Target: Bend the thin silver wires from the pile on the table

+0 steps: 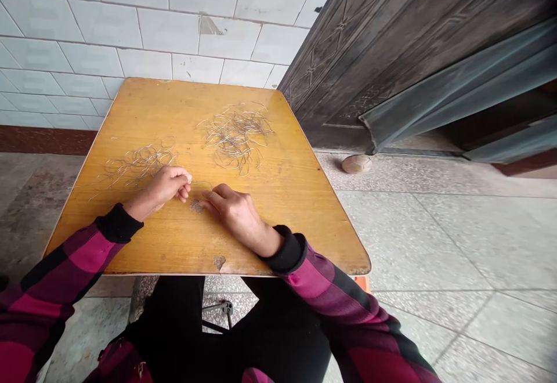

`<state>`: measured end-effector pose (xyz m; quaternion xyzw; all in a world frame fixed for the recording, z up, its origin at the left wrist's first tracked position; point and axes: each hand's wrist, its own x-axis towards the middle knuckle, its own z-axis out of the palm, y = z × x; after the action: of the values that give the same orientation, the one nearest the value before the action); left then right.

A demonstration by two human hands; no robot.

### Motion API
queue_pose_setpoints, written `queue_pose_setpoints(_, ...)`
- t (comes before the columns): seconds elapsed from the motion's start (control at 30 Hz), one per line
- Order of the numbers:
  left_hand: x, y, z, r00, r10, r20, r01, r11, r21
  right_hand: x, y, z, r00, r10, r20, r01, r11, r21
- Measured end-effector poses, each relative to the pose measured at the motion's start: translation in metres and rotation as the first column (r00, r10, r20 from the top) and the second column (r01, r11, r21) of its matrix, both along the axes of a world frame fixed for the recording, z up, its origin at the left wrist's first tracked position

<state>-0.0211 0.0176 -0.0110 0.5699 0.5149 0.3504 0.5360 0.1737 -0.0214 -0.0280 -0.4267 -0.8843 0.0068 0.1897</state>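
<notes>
My left hand (167,184) rests on the yellow wooden table (270,209), fingers curled and pinched on a thin wire loop (201,185). My right hand (230,208) lies beside it, fingertips closed on the other end of the same wire. Behind my left hand lies a spread of round wire rings (139,161). A tangled heap of loose wire pieces (235,133) lies further back, right of centre. Both sleeves are pink and black plaid.
A white tiled wall (130,29) stands behind the table. A dark carved wooden door (413,40) is at the right. A small round stone (355,164) lies on the speckled floor. The table's front edge has a chipped spot (219,262).
</notes>
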Motion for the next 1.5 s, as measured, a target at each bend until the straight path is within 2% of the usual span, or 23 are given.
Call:
queue_pose_setpoints(0.3, 0.0023, -0.0014, -0.0006, 1.000, 0.014, 0.006, -0.014, 1.000, -0.018, -0.0029, -0.0066, -0.0016, 0.996, 0.015, 0.091, -0.029, 0.988, 0.154)
queue_pose_setpoints(0.53, 0.0038, -0.0015, 0.0005, 0.999, 0.037, 0.013, -0.037, 0.998, -0.046, -0.0039, -0.0072, -0.0045, 0.988, 0.010, 0.151, -0.032, 0.989, 0.142)
queue_pose_setpoints(0.77, 0.0052, -0.0019, 0.0035, 0.998, 0.052, 0.019, -0.051, 0.997, -0.057, -0.0059, -0.0095, -0.0054, 0.984, 0.023, 0.176, -0.065, 0.970, 0.236)
queue_pose_setpoints(1.0, 0.0070, -0.0035, 0.0054, 0.998, 0.069, 0.009, -0.069, 0.996, -0.053, -0.0061, -0.0078, -0.0036, 0.981, -0.025, 0.192, -0.014, 0.980, 0.199)
queue_pose_setpoints(1.27, 0.0063, -0.0034, 0.0044, 0.998, 0.057, -0.009, -0.058, 0.997, -0.050, -0.0047, -0.0055, 0.0001, 0.981, -0.021, 0.191, 0.013, 0.999, 0.040)
queue_pose_setpoints(1.5, 0.0101, -0.0037, 0.0037, 0.999, 0.029, -0.031, -0.031, 0.997, -0.069, -0.0085, -0.0064, 0.0014, 0.962, -0.122, 0.245, 0.125, 0.992, 0.002)
